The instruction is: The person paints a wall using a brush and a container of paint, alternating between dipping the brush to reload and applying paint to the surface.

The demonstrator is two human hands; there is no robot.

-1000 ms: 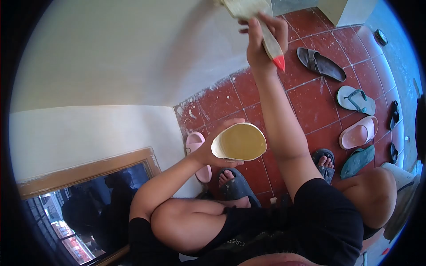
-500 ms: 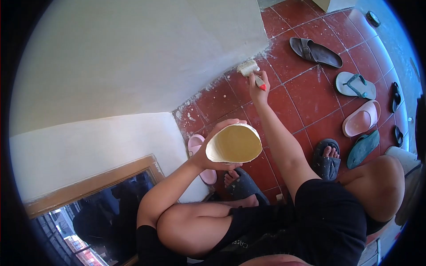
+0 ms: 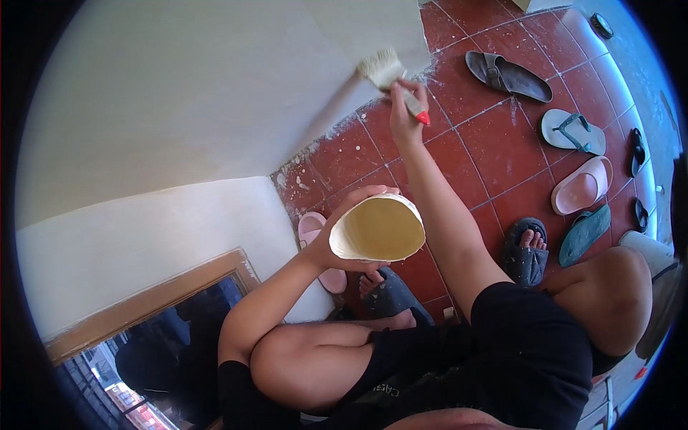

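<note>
1. Presently, the left hand [image 3: 346, 204] is wrapped around a pale container [image 3: 342, 241], with fingers along its far side and also visible at its near side. The mouth of this container faces the camera and shows yellowish content inside, but how deep it is, I cannot tell.

2. The right hand [image 3: 406, 113] grasps a brush [image 3: 388, 72], with thumb and fingers closed about its handle. Both are well beyond the container, on the side away from the person's body.

3. The most important relation is this one: the long axis of the brush runs slantwise. Its red handle end is to the far right of the container, and its bristles lie farther away, more to the left, so they point away from the container's mouth. The right hand is at the brush, while the left hand stays apart from it.

4. The bristles are at the lower part of the wall [image 3: 215, 93], which rises beyond and to the left of the container. Whether they touch it or are just beside it, I cannot tell surely.

5. Around the container there is also a pink slipper [image 3: 311, 226], to its left and lower down. Red tiles [image 3: 494, 158] with pale spots spread to its right, where a brown sandal [image 3: 519, 77] lies farther off.
</note>
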